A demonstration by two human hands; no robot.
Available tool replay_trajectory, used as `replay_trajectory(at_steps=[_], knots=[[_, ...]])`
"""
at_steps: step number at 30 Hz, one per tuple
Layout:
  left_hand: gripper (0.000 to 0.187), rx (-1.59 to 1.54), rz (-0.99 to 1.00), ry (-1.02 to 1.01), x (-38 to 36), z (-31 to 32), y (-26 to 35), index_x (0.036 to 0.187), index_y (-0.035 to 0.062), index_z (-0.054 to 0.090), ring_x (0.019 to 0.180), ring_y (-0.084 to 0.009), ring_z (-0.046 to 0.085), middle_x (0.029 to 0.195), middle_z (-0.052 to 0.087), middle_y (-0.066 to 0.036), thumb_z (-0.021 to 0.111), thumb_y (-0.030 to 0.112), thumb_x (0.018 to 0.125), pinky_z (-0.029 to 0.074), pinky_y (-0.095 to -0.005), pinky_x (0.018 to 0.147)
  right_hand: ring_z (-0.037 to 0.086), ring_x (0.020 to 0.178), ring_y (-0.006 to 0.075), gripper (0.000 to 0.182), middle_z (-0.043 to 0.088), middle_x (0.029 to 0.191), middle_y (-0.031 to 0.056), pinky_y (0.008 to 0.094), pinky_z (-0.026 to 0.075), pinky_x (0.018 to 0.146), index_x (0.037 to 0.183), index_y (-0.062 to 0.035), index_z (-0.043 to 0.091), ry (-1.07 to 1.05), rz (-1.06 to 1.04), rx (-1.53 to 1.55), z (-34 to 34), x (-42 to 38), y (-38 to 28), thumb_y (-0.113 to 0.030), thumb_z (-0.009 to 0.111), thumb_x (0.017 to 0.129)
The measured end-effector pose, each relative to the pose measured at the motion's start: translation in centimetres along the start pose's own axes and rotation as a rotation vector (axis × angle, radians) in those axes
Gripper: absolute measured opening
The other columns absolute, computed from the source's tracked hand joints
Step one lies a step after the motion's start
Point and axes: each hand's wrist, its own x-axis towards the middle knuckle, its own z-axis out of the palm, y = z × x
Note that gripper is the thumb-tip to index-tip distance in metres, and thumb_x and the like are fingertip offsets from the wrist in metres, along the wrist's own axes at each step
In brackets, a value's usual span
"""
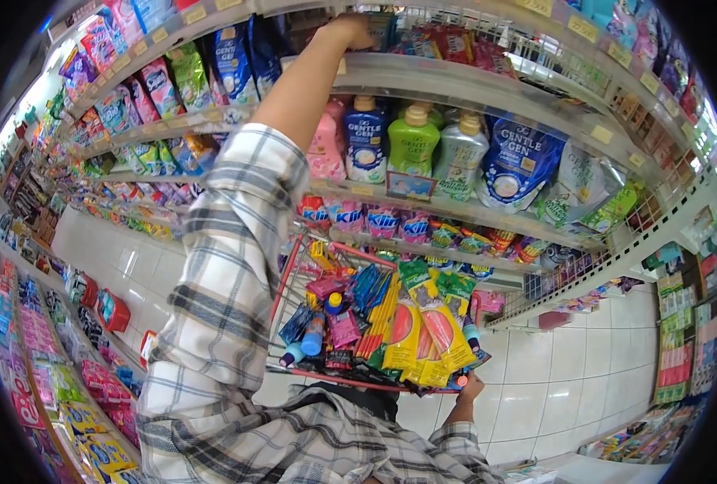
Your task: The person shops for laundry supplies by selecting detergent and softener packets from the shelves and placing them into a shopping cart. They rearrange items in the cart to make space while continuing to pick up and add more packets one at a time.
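My left hand (349,32) reaches up to the top shelf at the packets there. Its fingertips are hidden among dark packets, so I cannot see whether it grips one. Red sachets (455,48) lie just to the right of it. Down at the lower right, my right hand (470,389) is closed on the near corner of the shopping cart (326,375), by its red handle bar. Inside the cart are yellow packets (435,339) with a pink round print, yellow pencil-like sticks (381,315), a blue bottle (312,335) and several pink and blue packs.
Below the reached shelf stand Gentle Gen bottles (365,141) and pouches (520,165), with Klin packs (381,219) lower down. A shelf edge with price tags (455,81) runs across. White floor tiles (552,387) lie right of the cart. Red baskets (112,310) stand at left.
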Motion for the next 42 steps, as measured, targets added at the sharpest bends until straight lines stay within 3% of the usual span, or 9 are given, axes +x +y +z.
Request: replay_trajectory(at_steps=[5, 11, 14, 21, 25, 28, 32, 36, 42], knots=[[0.107, 0.032, -0.172, -0.041, -0.2, -0.2, 2.0, 0.134, 0.0017, 0.044, 0.123, -0.0337, 0.048, 0.135, 0.046, -0.023, 0.079, 0.060, 0.051, 0.040, -0.0381, 0.103, 0.052, 0.056, 0.0136, 0.031, 0.062, 0.065, 0.0071, 0.0302, 0.042, 0.053, 0.068, 0.0092, 0.064, 0.011, 0.029, 0.013, -0.4, 0.5, 0.8, -0.018, 0.071, 0.079], [0.112, -0.009, -0.223, -0.027, -1.5, -1.6, 3.6, 0.133, -0.0057, 0.039, 0.117, -0.0344, 0.054, 0.129, 0.052, -0.024, 0.085, 0.050, 0.048, 0.045, -0.0379, 0.098, 0.053, 0.058, 0.0145, 0.030, 0.063, 0.068, 0.0084, 0.0300, 0.043, 0.055, 0.070, 0.0101, 0.064, 0.017, 0.065, 0.015, -0.5, 0.5, 1.0, -0.018, 0.071, 0.078], [0.095, -0.037, -0.321, 0.088, 0.1, -0.1, 2.2, 0.127, 0.0003, 0.051, 0.109, -0.0333, 0.059, 0.121, 0.059, -0.019, 0.085, 0.045, 0.050, 0.046, -0.0372, 0.096, 0.053, 0.058, 0.0147, 0.030, 0.063, 0.069, 0.0088, 0.0301, 0.043, 0.055, 0.070, 0.0099, 0.064, 0.027, 0.065, 0.018, -0.4, 0.4, 0.9, -0.018, 0.071, 0.078], [0.039, -0.104, 0.118, 0.367, -1.1, -0.9, 3.7, 0.105, 0.0100, 0.068, 0.093, -0.0319, 0.064, 0.100, 0.067, -0.016, 0.074, 0.029, 0.072, 0.049, -0.0405, 0.081, 0.053, 0.058, 0.0151, 0.032, 0.063, 0.069, 0.0085, 0.0309, 0.043, 0.055, 0.073, 0.0105, 0.065, 0.005, 0.060, 0.017, -0.5, 0.6, 1.1, -0.020, 0.072, 0.078], [0.029, -0.070, 0.357, 0.500, -5.8, -2.5, 6.6, 0.100, 0.0108, 0.068, 0.084, -0.0287, 0.066, 0.093, 0.068, -0.012, 0.073, 0.025, 0.076, 0.051, -0.0382, 0.073, 0.052, 0.057, 0.0150, 0.033, 0.061, 0.066, 0.0080, 0.0320, 0.043, 0.053, 0.069, 0.0101, 0.064, 0.001, 0.029, 0.008, -0.3, 0.5, 0.8, -0.021, 0.072, 0.078], [0.017, -0.116, 0.586, 0.713, -9.9, -3.6, 7.5, 0.087, 0.0046, 0.066, 0.086, -0.0375, 0.061, 0.084, 0.065, -0.018, 0.066, 0.007, 0.070, 0.047, -0.0441, 0.077, 0.049, 0.057, 0.0131, 0.033, 0.057, 0.062, 0.0046, 0.0332, 0.042, 0.052, 0.064, 0.0078, 0.062, -0.031, -0.019, -0.150, -0.8, 1.4, 1.9, -0.020, 0.070, 0.080], [0.023, -0.366, 0.677, 0.800, -20.3, -4.7, 8.6, 0.090, 0.0065, 0.061, 0.085, -0.0346, 0.060, 0.087, 0.063, -0.012, 0.061, -0.004, 0.069, 0.046, -0.0421, 0.078, 0.052, 0.062, 0.0125, 0.025, 0.059, 0.072, 0.0035, 0.0311, 0.044, 0.055, 0.074, 0.0071, 0.065, -0.064, -0.021, -0.027, -0.8, 0.9, 1.8, -0.016, 0.064, 0.083], [0.031, -0.389, 0.405, 0.568, -30.7, -0.8, 5.8, 0.105, 0.0105, 0.065, 0.080, -0.0274, 0.067, 0.091, 0.068, -0.012, 0.072, 0.021, 0.077, 0.051, -0.0370, 0.064, 0.057, 0.065, 0.0154, 0.028, 0.064, 0.078, 0.0095, 0.0312, 0.047, 0.057, 0.084, 0.0118, 0.065, -0.073, 0.041, 0.002, -0.6, 0.7, 1.1, -0.017, 0.063, 0.085], [0.041, -0.429, -0.055, -0.105, -45.9, 13.0, 0.9, 0.114, 0.0059, 0.057, 0.070, -0.0396, 0.062, 0.074, 0.064, -0.020, 0.069, 0.016, 0.076, 0.049, -0.0470, 0.060, 0.061, 0.066, 0.0177, 0.028, 0.065, 0.081, 0.0113, 0.0312, 0.049, 0.058, 0.088, 0.0121, 0.064, -0.088, 0.073, 0.039, -0.6, 0.6, 0.9, -0.016, 0.060, 0.087]])
